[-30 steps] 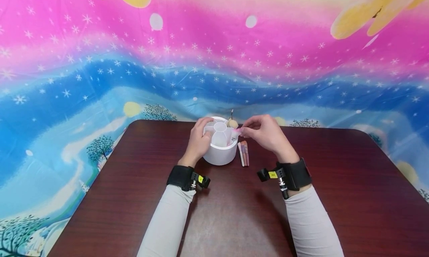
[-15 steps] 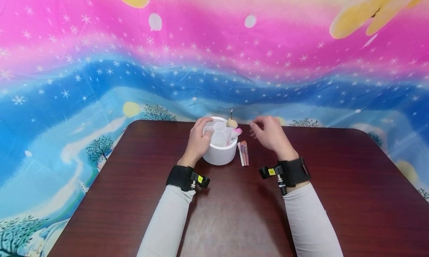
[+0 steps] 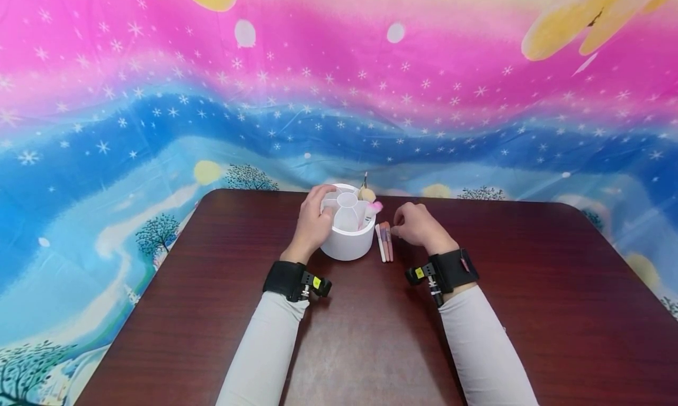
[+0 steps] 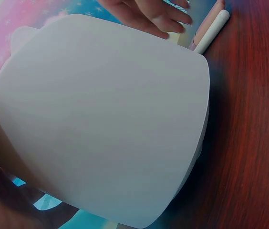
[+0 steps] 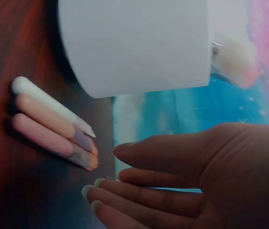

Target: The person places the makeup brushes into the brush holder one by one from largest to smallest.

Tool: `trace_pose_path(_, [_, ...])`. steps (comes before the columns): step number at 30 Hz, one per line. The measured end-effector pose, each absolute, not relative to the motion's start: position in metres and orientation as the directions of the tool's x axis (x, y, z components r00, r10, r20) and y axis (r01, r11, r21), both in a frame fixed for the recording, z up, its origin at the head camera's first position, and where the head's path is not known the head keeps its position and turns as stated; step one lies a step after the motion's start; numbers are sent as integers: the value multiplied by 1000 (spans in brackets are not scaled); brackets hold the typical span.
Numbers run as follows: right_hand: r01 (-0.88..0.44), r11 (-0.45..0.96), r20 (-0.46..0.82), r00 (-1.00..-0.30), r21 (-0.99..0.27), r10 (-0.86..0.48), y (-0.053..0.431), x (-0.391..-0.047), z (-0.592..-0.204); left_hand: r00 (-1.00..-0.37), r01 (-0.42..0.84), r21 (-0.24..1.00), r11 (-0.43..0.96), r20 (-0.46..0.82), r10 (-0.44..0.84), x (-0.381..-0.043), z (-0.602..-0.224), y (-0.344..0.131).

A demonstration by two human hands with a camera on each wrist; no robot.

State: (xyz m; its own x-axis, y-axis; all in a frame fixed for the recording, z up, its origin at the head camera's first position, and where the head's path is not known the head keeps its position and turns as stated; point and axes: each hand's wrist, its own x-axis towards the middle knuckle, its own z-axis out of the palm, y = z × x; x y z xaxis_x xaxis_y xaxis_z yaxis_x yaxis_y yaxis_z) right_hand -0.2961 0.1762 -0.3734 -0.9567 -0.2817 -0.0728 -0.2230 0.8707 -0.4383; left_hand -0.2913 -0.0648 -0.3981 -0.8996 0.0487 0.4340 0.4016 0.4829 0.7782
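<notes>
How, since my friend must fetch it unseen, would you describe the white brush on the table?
On the dark table, find the white holder that the left hand holds. Right of it in the head view, three brushes lie side by side. The white brush is nearest the holder; its two neighbours have pinkish handles.

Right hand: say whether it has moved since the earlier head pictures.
Yes: against the stationary white holder, the right hand has shifted lower in the picture, and is now beside the three loose brushes.
</notes>
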Motion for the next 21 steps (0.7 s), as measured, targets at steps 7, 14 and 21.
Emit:
trace_pose_path(7, [-199, 880, -114, -956, -430, -272, 173, -298, -382, -899, 402, 774, 490, 436, 49, -291, -399, -65])
trace_pose_path(14, [-194, 878, -121, -955, -437, -271, 171, -297, -387, -902, 388, 771, 505, 429, 38, -291, -398, -65])
trace_pose_path(21, [-171, 901, -139, -960, -398, -244, 172, -298, -389, -907, 380, 774, 507, 420, 38, -291, -398, -64])
